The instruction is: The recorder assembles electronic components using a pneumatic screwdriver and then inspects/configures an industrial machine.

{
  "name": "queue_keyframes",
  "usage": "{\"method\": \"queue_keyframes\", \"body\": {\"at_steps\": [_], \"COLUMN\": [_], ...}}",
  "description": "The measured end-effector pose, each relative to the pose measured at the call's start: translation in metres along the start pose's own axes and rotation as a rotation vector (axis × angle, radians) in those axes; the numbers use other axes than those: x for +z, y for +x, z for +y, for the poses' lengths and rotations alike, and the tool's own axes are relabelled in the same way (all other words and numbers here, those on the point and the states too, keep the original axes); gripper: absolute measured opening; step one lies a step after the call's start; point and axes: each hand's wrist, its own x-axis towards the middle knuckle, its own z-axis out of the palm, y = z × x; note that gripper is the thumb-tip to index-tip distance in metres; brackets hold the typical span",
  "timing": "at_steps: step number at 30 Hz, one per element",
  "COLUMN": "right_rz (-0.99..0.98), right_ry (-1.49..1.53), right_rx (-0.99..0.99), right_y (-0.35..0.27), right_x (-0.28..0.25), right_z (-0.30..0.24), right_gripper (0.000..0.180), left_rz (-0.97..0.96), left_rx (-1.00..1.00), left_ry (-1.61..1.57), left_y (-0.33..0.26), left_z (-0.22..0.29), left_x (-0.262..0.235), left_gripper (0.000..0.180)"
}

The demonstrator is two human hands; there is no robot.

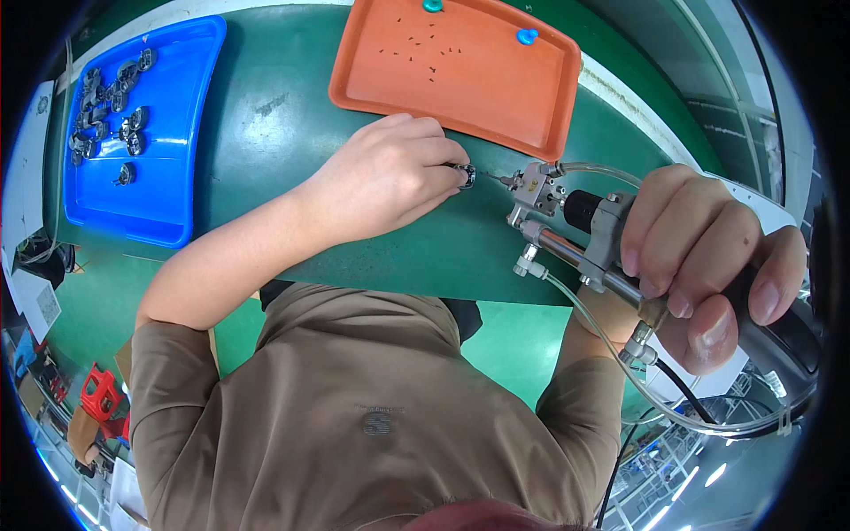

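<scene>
My left hand is closed, its fingertips pinching a small black-and-grey part just above the green tabletop. In my right hand is a dispensing gun with a black handle, a metal valve block and clear tubes. The fingers wrap around its handle. Its thin needle tip points left at the small part, with a short gap that I cannot judge exactly. Most of the part is hidden by my left fingers.
A blue tray at the left holds several similar small dark parts. An orange tray beyond my hands carries scattered tiny dark pieces, a green knob-like piece and a blue one. Tubes and a cable hang at the right.
</scene>
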Motion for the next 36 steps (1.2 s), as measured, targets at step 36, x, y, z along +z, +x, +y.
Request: {"method": "queue_keyframes", "body": {"at_steps": [36], "right_rz": [0.111], "right_ry": [-0.003], "right_rx": [-0.034], "right_y": [-0.009], "right_x": [-0.005], "right_z": [-0.031], "right_gripper": [0.022], "left_rz": [-0.003], "left_rx": [0.012], "left_ry": [-0.036], "left_y": [-0.002], "left_z": [-0.002], "left_x": [0.001], "left_gripper": [0.014]}}
